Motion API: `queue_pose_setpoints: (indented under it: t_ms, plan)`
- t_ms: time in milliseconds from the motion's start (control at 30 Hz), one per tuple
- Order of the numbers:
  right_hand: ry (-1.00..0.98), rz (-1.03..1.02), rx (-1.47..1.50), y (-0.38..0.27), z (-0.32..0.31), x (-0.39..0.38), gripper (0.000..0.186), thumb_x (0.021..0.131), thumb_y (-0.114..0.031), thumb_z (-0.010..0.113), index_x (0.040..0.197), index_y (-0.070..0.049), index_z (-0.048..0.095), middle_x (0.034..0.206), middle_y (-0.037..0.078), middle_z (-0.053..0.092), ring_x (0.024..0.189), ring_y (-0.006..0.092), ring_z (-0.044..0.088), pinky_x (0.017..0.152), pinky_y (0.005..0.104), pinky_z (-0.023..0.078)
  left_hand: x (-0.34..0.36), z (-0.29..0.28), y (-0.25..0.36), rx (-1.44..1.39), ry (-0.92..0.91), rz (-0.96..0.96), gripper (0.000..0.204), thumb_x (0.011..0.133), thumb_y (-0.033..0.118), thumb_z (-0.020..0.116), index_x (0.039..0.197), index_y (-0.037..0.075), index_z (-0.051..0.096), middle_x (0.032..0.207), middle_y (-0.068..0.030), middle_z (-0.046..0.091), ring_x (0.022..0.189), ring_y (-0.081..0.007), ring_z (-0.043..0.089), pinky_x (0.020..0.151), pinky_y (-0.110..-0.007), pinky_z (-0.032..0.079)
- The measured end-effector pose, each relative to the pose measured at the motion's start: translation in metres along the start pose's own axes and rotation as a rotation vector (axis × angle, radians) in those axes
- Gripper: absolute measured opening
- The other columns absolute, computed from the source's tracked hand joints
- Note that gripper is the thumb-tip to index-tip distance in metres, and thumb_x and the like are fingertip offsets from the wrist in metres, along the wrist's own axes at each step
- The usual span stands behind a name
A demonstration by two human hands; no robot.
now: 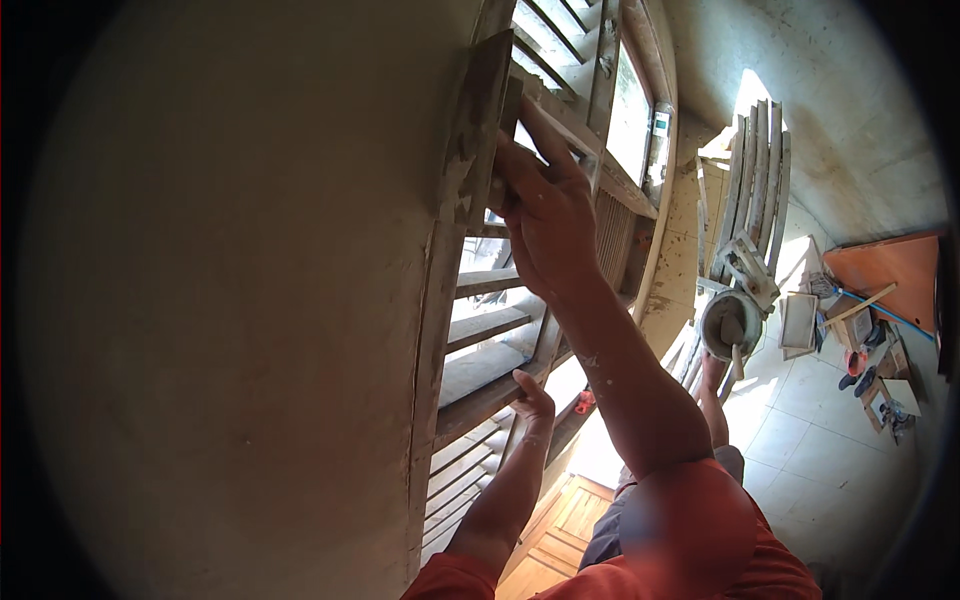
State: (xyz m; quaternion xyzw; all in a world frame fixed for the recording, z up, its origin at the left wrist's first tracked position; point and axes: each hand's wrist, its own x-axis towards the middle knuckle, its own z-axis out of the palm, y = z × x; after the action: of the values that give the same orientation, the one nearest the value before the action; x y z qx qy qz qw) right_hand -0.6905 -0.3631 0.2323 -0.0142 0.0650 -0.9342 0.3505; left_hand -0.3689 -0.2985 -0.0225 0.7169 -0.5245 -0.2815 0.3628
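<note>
My right hand (550, 205) is raised at the upper part of the window frame. Its fingers close round the bar-like grip of a flat brown wooden board, which looks like a plastering float (480, 130); pale smears mark its face. The board lies against the edge where the plain wall (250, 300) meets the frame. Lower down, my left hand (537, 398) grips a wooden slat of the louvred window (485, 400), thumb on top, other fingers mostly hidden. Pale specks dot my right forearm.
To the right, a bucket (712, 330) with grey material and a trowel (735, 340) stands by long wooden poles (758, 190). Beyond, boards, boxes and tools lie on the tiled floor (790, 430) near an orange panel (880, 275). A wooden door (560, 530) shows below.
</note>
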Motion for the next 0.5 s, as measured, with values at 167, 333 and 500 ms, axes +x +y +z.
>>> queue_pose_setpoints:
  t_ms: [167,333,500]
  plan:
    - [0.042,0.063,-0.051,0.024,0.007,-0.065,0.065,0.099,-0.01,0.063,0.154,-0.002,0.03,0.108,0.012,0.072,0.093,0.013,0.069,0.08,0.0281,0.059,0.015,-0.009,-0.016,-0.142,-0.215,-0.127,0.054,0.098,0.038,0.062,0.124,-0.009,0.053,0.12,-0.0209,0.062,0.109,-0.0267,0.059,0.098,-0.037,0.046]
    - [0.079,0.131,-0.074,0.053,0.004,-0.138,0.066,0.099,-0.009,0.062,0.156,-0.005,0.029,0.107,0.01,0.072,0.089,0.0105,0.068,0.076,0.0273,0.058,-0.025,-0.037,-0.011,-0.046,-0.471,0.046,0.058,0.097,0.027,0.063,0.137,-0.005,0.035,0.135,-0.0224,0.047,0.125,-0.0301,0.046,0.107,-0.041,0.039]
    - [0.047,0.24,-0.179,0.073,0.0,-0.206,0.065,0.1,-0.01,0.061,0.156,-0.007,0.029,0.103,0.008,0.07,0.084,0.008,0.066,0.071,0.0253,0.057,-0.095,-0.094,0.002,0.065,-0.589,0.27,0.073,0.097,0.017,0.064,0.15,-0.002,0.017,0.15,-0.024,0.031,0.14,-0.0334,0.032,0.115,-0.045,0.032]
